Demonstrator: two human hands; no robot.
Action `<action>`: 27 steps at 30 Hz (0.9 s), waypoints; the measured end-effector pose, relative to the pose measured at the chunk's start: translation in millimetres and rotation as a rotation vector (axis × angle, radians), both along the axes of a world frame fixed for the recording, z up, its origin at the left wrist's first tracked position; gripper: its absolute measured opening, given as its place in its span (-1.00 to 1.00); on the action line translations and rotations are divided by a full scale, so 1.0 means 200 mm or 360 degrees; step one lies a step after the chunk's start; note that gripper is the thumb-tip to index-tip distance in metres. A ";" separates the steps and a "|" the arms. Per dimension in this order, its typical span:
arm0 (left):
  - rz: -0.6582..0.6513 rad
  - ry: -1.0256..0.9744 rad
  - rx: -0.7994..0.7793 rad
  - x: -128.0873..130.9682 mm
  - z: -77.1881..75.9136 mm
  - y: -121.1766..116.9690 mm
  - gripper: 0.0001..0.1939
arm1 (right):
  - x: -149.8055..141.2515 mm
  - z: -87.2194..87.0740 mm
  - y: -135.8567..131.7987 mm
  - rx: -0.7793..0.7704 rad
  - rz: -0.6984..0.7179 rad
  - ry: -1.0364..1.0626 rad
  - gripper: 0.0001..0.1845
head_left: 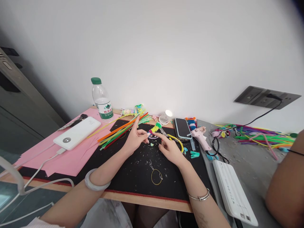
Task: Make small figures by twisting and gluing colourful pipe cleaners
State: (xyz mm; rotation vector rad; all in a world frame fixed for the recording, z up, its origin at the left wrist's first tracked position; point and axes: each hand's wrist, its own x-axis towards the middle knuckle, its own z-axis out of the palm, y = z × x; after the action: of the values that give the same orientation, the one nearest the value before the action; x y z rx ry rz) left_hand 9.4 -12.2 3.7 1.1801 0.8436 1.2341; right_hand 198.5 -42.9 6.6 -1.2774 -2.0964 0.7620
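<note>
Between my hands, above the black mat [135, 174], is a coiled pipe cleaner piece [155, 127] in green, yellow and magenta. My left hand [136, 139] pinches its lower end, thumb against curled fingers, while the index finger points up. From the other side my right hand [170, 148] meets the same end with its index fingertip; the other fingers are curled in, and its exact grip is partly hidden. Just below the fingers lies a small pale bit [151, 144]. A yellow pipe cleaner [178, 141] curves beside my right hand. Loose straight pipe cleaners [123, 129] lie by my left hand.
Left are pink sheets [68, 164], a white power bank [77, 133] and a water bottle [102, 101]. Right are a phone [182, 128], pink glue gun [201, 138], power strip [234, 190] and more pipe cleaners [258, 139]. Another person's arm [288, 183] is at the right edge.
</note>
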 end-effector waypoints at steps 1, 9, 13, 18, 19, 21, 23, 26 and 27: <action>0.0004 0.0006 0.0001 0.00 0.00 0.00 0.02 | 0.00 0.00 0.00 -0.0002 -0.0001 0.0000 -0.37; 0.0016 0.0053 0.0013 0.00 0.01 0.00 -0.09 | 0.00 0.00 0.00 -0.0006 -0.0004 -0.0004 -0.38; 0.0009 0.0053 0.0020 0.00 0.00 0.00 -0.10 | 0.01 0.00 0.00 0.0004 -0.0008 -0.0009 -0.38; 0.0021 0.0083 0.0061 0.00 -0.01 0.01 -0.13 | 0.01 -0.01 0.00 0.0001 -0.0013 -0.0023 -0.36; 0.0031 0.0091 0.0069 0.00 -0.01 0.01 -0.13 | 0.00 -0.01 0.00 0.0004 -0.0017 -0.0035 -0.36; 0.0052 0.0117 0.0078 0.00 -0.03 0.01 -0.13 | 0.00 -0.01 0.00 0.0019 -0.0028 -0.0074 -0.35; 0.0077 0.0159 0.0084 0.00 -0.04 0.02 -0.14 | 0.00 -0.01 0.00 0.0050 -0.0040 -0.0115 -0.36; 0.0123 0.0224 0.0100 0.00 -0.05 0.02 -0.16 | -0.01 -0.01 0.00 0.0096 -0.0055 -0.0150 -0.37; 0.0135 0.0235 0.0105 0.00 -0.05 0.03 -0.17 | -0.01 -0.01 0.00 0.0110 -0.0057 -0.0153 -0.38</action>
State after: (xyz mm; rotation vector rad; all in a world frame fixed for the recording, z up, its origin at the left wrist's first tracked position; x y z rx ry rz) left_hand 10.4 -7.1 -6.2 1.3124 0.9775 1.2630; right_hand 196.8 -42.9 4.5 -1.3340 -2.1504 0.6187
